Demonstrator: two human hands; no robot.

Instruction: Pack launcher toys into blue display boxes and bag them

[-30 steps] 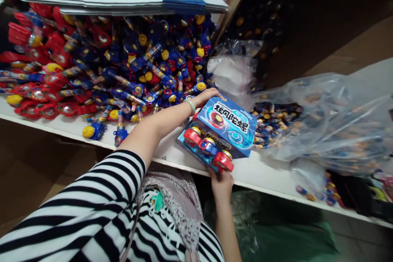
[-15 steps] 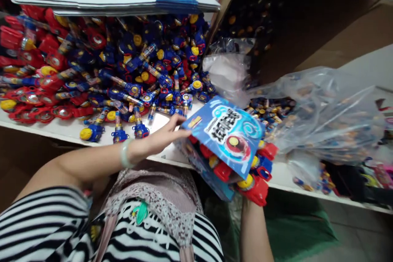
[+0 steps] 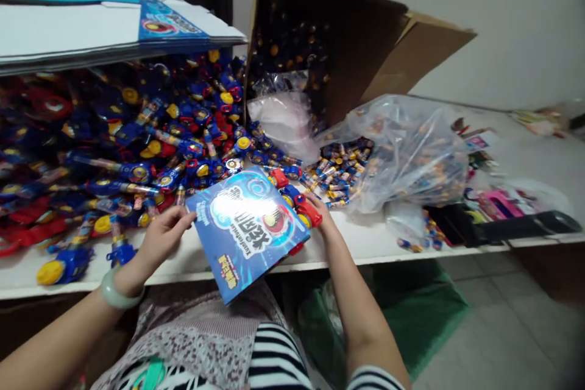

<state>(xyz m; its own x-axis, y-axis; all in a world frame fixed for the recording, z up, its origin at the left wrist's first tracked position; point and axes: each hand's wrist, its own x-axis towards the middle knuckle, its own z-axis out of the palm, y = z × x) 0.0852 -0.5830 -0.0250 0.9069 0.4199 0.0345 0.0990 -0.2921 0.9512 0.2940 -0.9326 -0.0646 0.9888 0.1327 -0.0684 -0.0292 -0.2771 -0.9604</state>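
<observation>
A blue printed cardboard box (image 3: 247, 225) is tilted over the table's front edge, its printed panel facing up. Red and blue toys with yellow discs (image 3: 311, 214) stick out of its right end. My left hand (image 3: 164, 234), with a pale bangle at the wrist, is closed at the box's left edge, thumb and fingertips against it. At the opposite end, my right hand (image 3: 322, 210) holds the box by the toy-filled side; most of its fingers are hidden behind the toys.
Heaped blue and red toys (image 3: 119, 128) cover the table's left part, under stacked flat box cards (image 3: 91, 27). Behind stands an open brown carton (image 3: 365, 42). A clear plastic bag (image 3: 406, 152) of small tubes lies right, beyond loose tubes (image 3: 340, 170). A green sack (image 3: 411, 317) is below.
The view has swung right. The box has turned, so its printed face lies flatter and its toy-filled end points to the upper right. My right hand has come up into view.
</observation>
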